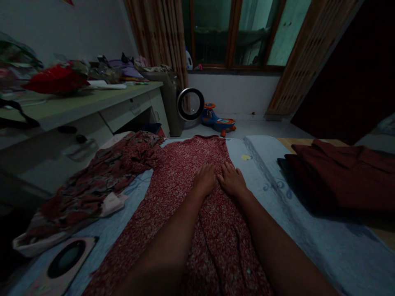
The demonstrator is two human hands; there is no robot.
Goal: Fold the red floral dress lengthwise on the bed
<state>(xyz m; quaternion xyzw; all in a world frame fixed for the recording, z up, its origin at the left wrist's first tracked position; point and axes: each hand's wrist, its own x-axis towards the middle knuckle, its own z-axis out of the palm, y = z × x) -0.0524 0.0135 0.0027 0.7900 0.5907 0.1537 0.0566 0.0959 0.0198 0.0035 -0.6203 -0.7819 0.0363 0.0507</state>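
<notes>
A red-and-white speckled dress (pixel 175 197) lies spread along the bed, its neckline at the far end. My left hand (pixel 205 179) rests palm down on its upper middle, fingers lying on the cloth. Right beside it, my right hand (pixel 232 179) also lies palm down near the dress's right edge, fingers stretched forward. Neither hand shows anything lifted in its fingers. Long creases run down the dress between my forearms. Its lower end is partly covered by my arms and runs out of view.
Crumpled patterned clothing (pixel 101 176) lies at left, with a pink phone-like device (pixel 66 267) nearer me. Folded dark-red clothes (pixel 348 172) are stacked at right on the light-blue bed cover (pixel 277 230). Beyond are a cluttered desk (pixel 132 96), an open washer door (pixel 190 104) and a ride-on toy (pixel 217 120).
</notes>
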